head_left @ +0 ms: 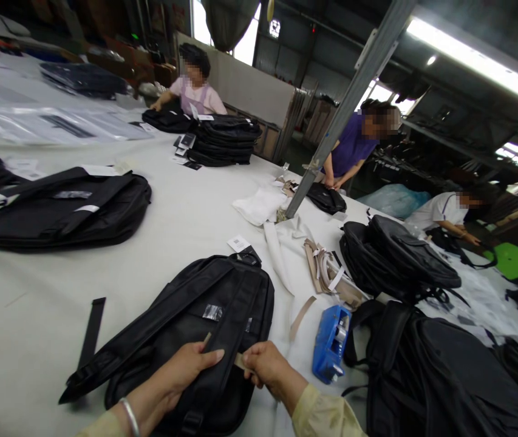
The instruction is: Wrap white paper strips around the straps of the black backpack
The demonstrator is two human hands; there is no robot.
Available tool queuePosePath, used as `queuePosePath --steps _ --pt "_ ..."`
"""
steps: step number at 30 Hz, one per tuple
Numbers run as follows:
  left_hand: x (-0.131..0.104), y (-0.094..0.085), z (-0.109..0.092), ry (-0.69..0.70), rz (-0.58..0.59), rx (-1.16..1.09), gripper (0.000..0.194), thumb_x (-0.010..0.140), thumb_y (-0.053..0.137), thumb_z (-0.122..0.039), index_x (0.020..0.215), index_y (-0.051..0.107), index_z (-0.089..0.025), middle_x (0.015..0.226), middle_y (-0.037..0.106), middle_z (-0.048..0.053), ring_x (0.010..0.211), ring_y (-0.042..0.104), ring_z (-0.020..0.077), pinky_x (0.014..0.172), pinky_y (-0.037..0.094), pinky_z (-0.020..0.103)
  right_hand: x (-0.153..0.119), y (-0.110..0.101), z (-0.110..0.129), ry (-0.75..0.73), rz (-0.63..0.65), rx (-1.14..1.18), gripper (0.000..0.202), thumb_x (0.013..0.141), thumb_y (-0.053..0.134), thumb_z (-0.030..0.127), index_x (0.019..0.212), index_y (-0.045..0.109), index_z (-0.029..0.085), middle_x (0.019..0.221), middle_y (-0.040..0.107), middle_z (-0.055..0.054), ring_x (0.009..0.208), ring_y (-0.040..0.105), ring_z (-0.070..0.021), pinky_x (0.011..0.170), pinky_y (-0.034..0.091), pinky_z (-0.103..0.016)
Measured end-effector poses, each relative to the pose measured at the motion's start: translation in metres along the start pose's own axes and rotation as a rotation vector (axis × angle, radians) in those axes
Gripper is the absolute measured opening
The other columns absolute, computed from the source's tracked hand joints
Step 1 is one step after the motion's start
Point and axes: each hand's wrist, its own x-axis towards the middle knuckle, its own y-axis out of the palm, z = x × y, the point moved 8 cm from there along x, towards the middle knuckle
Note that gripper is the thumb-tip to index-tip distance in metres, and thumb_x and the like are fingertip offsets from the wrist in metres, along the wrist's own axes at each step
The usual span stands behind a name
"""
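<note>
A black backpack [186, 315] lies back side up on the white table [186, 224], close to me. My left hand [181, 371] grips one of its shoulder straps [229, 346], thumb on top. My right hand [265, 364] pinches a thin tan paper strip [240, 360] that runs across that strap toward my left thumb. A blue tape dispenser [330, 343] stands just right of my right hand. A loose black strap piece [91, 331] lies left of the backpack.
More black backpacks lie at the left [65, 209], the right [398, 258] and lower right [445, 376], and a stack [224, 141] sits far back. Tan strips [327, 273] and white cloth [268, 209] surround a slanted metal post [345, 109]. Three people work at the far edges.
</note>
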Motion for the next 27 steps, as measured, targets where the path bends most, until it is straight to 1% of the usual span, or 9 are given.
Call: queuePosePath --steps 4,7,12,15,17,20,22,24,27 --pt "-0.005 0.004 -0.002 -0.039 0.006 -0.035 0.053 0.046 0.093 -0.046 0.081 0.074 -0.01 0.079 0.079 0.015 0.072 0.075 0.0281 0.071 0.06 0.034 0.017 0.014 0.024 -0.077 0.039 -0.071 0.019 0.078 0.059 0.011 0.059 0.058 0.016 0.048 0.054 0.006 0.033 0.04 -0.0049 0.035 0.026 -0.018" --pt "-0.006 0.002 -0.005 -0.025 -0.018 0.037 0.054 0.047 0.091 -0.049 0.082 0.074 -0.011 0.081 0.079 0.015 0.072 0.074 0.0284 0.072 0.06 0.035 0.02 0.014 0.034 -0.083 0.083 -0.127 0.019 0.073 0.059 0.004 0.058 0.059 0.015 0.048 0.056 0.005 0.033 0.042 -0.0047 0.035 0.029 -0.016" --pt "-0.001 -0.008 -0.006 0.007 -0.087 0.192 0.047 0.049 0.085 -0.048 0.076 0.074 -0.011 0.074 0.078 0.014 0.068 0.072 0.0306 0.066 0.058 0.038 0.011 -0.005 0.05 -0.012 0.194 -0.191 0.014 0.068 0.07 0.006 0.07 0.061 0.016 0.05 0.062 0.005 0.034 0.05 -0.0077 0.036 0.035 -0.015" --pt "0.004 -0.013 -0.008 0.055 -0.135 0.292 0.038 0.05 0.083 -0.045 0.07 0.073 -0.013 0.066 0.076 0.01 0.064 0.07 0.0301 0.062 0.055 0.037 0.008 -0.006 0.075 -0.04 0.233 -0.162 0.021 0.068 0.07 0.004 0.081 0.059 0.017 0.053 0.065 0.005 0.039 0.055 -0.0087 0.039 0.041 -0.015" --pt "0.006 -0.015 -0.011 0.093 -0.149 0.35 0.034 0.052 0.082 -0.043 0.067 0.073 -0.014 0.064 0.075 0.007 0.066 0.069 0.0302 0.064 0.054 0.037 0.01 0.005 0.092 -0.073 0.259 -0.112 0.019 0.071 0.067 0.003 0.082 0.059 0.017 0.056 0.066 0.005 0.043 0.058 -0.0094 0.043 0.045 -0.016" --pt "0.004 -0.012 -0.024 0.218 -0.125 0.458 0.03 0.06 0.076 -0.042 0.074 0.076 -0.015 0.074 0.077 0.006 0.081 0.07 0.0316 0.078 0.053 0.037 0.02 0.03 0.105 -0.069 0.283 -0.086 0.016 0.074 0.063 0.002 0.082 0.061 0.015 0.056 0.064 0.004 0.046 0.061 -0.0105 0.048 0.049 -0.019" --pt "0.0 -0.008 -0.034 0.335 -0.099 0.566 0.033 0.067 0.071 -0.043 0.085 0.077 -0.016 0.087 0.079 0.006 0.092 0.07 0.0323 0.087 0.051 0.037 0.027 0.043 0.106 -0.079 0.275 -0.078 0.015 0.078 0.062 0.003 0.086 0.064 0.015 0.059 0.064 0.004 0.049 0.061 -0.0099 0.051 0.051 -0.019" --pt "-0.004 -0.006 -0.04 0.409 -0.093 0.651 0.036 0.075 0.065 -0.047 0.09 0.078 -0.016 0.092 0.079 0.006 0.096 0.069 0.0326 0.089 0.051 0.036 0.032 0.052 0.103 -0.108 0.288 -0.079 0.015 0.082 0.062 0.008 0.095 0.066 0.015 0.065 0.065 0.003 0.051 0.061 -0.009 0.053 0.051 -0.019" --pt "-0.004 -0.009 -0.039 0.409 -0.126 0.668 0.048 0.082 0.054 -0.057 0.088 0.078 -0.016 0.088 0.078 0.007 0.092 0.069 0.0318 0.084 0.051 0.034 0.039 0.055 0.093 -0.123 0.326 -0.089 0.027 0.088 0.06 0.015 0.115 0.064 0.014 0.077 0.069 0.0 0.053 0.06 -0.0086 0.057 0.052 -0.021"
